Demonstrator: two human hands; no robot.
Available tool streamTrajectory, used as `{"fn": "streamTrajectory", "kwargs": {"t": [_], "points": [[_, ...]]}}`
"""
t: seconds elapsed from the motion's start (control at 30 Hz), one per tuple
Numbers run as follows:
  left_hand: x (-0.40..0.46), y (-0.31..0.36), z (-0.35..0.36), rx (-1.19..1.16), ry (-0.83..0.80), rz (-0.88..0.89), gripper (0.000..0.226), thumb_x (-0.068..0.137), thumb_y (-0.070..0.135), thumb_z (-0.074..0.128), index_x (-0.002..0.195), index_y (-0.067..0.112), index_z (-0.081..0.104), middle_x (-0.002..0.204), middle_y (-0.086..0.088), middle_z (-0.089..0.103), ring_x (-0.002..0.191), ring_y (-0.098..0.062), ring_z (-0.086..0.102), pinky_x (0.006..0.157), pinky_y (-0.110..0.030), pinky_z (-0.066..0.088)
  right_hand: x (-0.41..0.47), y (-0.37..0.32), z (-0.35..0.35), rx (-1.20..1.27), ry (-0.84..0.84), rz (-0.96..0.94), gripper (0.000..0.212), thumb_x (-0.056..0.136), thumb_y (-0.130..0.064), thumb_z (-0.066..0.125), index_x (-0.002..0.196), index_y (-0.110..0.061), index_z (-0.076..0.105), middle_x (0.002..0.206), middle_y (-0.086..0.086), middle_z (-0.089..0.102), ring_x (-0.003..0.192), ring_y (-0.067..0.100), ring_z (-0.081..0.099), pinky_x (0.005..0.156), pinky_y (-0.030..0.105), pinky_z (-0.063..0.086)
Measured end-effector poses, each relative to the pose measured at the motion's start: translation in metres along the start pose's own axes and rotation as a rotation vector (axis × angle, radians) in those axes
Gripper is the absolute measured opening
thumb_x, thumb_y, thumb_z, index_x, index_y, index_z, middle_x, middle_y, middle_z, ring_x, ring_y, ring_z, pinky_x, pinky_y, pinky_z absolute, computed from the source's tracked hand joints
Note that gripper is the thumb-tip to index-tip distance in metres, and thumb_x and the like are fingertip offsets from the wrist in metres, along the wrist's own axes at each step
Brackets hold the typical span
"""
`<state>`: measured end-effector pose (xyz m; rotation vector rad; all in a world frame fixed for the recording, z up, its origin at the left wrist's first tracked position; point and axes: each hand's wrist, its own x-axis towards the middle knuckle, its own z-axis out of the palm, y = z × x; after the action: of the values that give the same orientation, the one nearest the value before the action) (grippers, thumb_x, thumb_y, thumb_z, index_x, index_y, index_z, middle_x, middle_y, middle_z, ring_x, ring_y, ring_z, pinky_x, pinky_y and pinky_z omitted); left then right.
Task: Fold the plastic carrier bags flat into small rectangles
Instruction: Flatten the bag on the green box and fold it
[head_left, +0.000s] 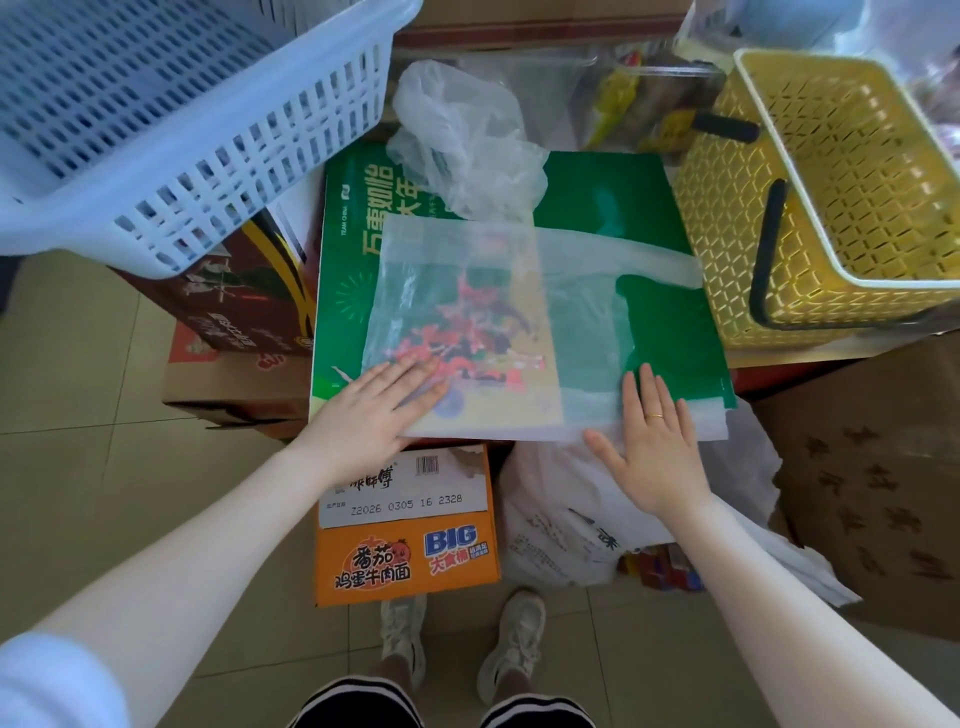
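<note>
Under both hands, a translucent carrier bag (467, 322) lies spread flat on top of a green printed box (597, 187). Its two handle strips reach away to the right, one along the far edge (623, 257) and one along the near edge, just past the fingertips of the right hand (652, 441).

The left hand (379, 410) has its fingers straight and close together, palm down, pressing on the bag's near left corner; its grip closes on nothing. The right hand lies flat too, fingers straight and slightly spread, with a gold ring (653, 416) on one finger. Its fingers rest on the bag's near right part, beside the near handle strip, and it also holds nothing.

Beyond the left hand's fingertips, across the flattened bag, a second bag (467, 140), crumpled and clear, sits on the far part of the green box. Left of and beyond the left hand a pale blue slotted basket (171, 119) tilts over a dark red carton (234, 306). Right of and beyond the right hand stands a yellow basket (841, 208) with dark handles. Below the wrists, nearer the person, an orange noodle carton (410, 551) stands on the tiled floor (67, 415), with a white printed bag (566, 530) under the right wrist and a brown cardboard box (883, 467) to its right.
</note>
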<state>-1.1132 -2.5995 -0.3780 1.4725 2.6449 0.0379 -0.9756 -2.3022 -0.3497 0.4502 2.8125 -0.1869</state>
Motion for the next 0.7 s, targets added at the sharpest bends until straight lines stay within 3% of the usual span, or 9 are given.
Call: {"fn": "streamTrajectory", "kwargs": {"t": [0.07,0.17,0.27,0.33,0.43,0.5,0.57,0.63,0.7], "points": [[-0.002,0.002,-0.001,0.002,0.005,0.016,0.108,0.071,0.014,0.067,0.146,0.025,-0.01,0.147,-0.011,0.028,0.135,-0.028,0.018,0.117,-0.039,0.007,-0.003,-0.014,-0.006,-0.033,0.066,-0.101,0.101,0.074,-0.079,0.006,0.149,-0.012,0.002,0.157,0.008,-0.007,0.144,0.022,-0.008,0.117,0.04,-0.002],[-0.006,0.008,-0.01,-0.072,-0.015,0.01,0.072,0.081,0.018,0.035,0.146,0.025,0.004,0.148,-0.006,0.018,0.134,-0.029,0.016,0.105,-0.052,0.011,-0.001,-0.042,-0.005,-0.104,0.129,-0.365,0.095,0.078,-0.07,0.04,0.149,-0.014,0.015,0.156,0.009,0.005,0.142,0.025,0.007,0.117,0.042,0.005],[-0.011,0.019,-0.025,-0.26,-0.12,-0.065,0.052,0.097,0.02,0.024,0.146,0.025,0.008,0.149,0.005,-0.005,0.138,-0.014,-0.008,0.111,-0.034,-0.009,0.002,-0.063,-0.003,-0.114,0.042,-0.44,0.095,0.067,-0.047,0.075,0.144,-0.009,0.033,0.149,0.013,0.034,0.136,0.033,0.035,0.109,0.046,0.027],[-0.016,0.024,-0.039,-0.448,-0.12,-0.124,0.046,0.099,0.02,0.034,0.144,0.024,0.025,0.151,0.008,0.018,0.14,-0.009,0.014,0.115,-0.028,0.008,-0.001,-0.07,-0.012,-0.076,0.064,-0.435,0.061,0.069,-0.017,0.073,0.126,-0.007,0.052,0.13,0.014,0.057,0.118,0.035,0.055,0.091,0.041,0.048],[-0.031,0.027,-0.063,-0.732,0.076,-0.289,0.04,0.085,0.047,0.044,0.117,0.03,0.061,0.113,0.013,0.065,0.103,-0.013,0.06,0.088,-0.027,0.047,-0.005,-0.071,-0.036,0.015,-0.018,-0.337,0.035,0.082,-0.003,0.048,0.116,-0.013,0.048,0.103,0.011,0.063,0.091,0.033,0.06,0.066,0.034,0.04],[-0.042,0.024,-0.073,-0.943,0.114,-0.378,0.031,0.071,0.056,0.054,0.098,0.042,0.062,0.096,0.025,0.066,0.081,-0.002,0.061,0.072,-0.015,0.047,-0.001,-0.068,-0.05,0.106,-0.184,-0.305,0.018,0.09,-0.011,0.043,0.108,-0.015,0.047,0.092,0.011,0.061,0.077,0.03,0.054,0.059,0.033,0.036],[-0.048,0.021,-0.078,-1.115,0.091,-0.45,0.027,0.071,0.047,0.068,0.096,0.044,0.059,0.096,0.027,0.066,0.071,0.002,0.061,0.065,-0.01,0.041,0.002,-0.066,-0.064,0.238,-0.301,-0.316,0.008,0.096,-0.017,0.043,0.088,-0.014,0.045,0.077,0.005,0.053,0.073,0.025,0.047,0.055,0.028,0.033],[-0.047,0.018,-0.074,-1.223,0.065,-0.523,0.024,0.079,0.026,0.071,0.096,0.039,0.06,0.095,0.028,0.066,0.082,0.005,0.063,0.073,-0.016,0.044,0.009,-0.064,-0.076,0.288,-0.385,-0.311,0.022,0.098,-0.019,0.042,0.076,-0.014,0.043,0.071,-0.001,0.049,0.075,0.026,0.046,0.058,0.019,0.032],[-0.04,0.015,-0.069,-1.218,0.074,-0.584,0.016,0.086,0.021,0.063,0.095,0.034,0.061,0.095,0.022,0.068,0.09,0.004,0.062,0.082,-0.022,0.046,0.016,-0.064,-0.085,0.322,-0.421,-0.286,0.023,0.097,-0.024,0.044,0.084,-0.007,0.054,0.083,0.006,0.06,0.084,0.03,0.054,0.071,0.027,0.041]]}}
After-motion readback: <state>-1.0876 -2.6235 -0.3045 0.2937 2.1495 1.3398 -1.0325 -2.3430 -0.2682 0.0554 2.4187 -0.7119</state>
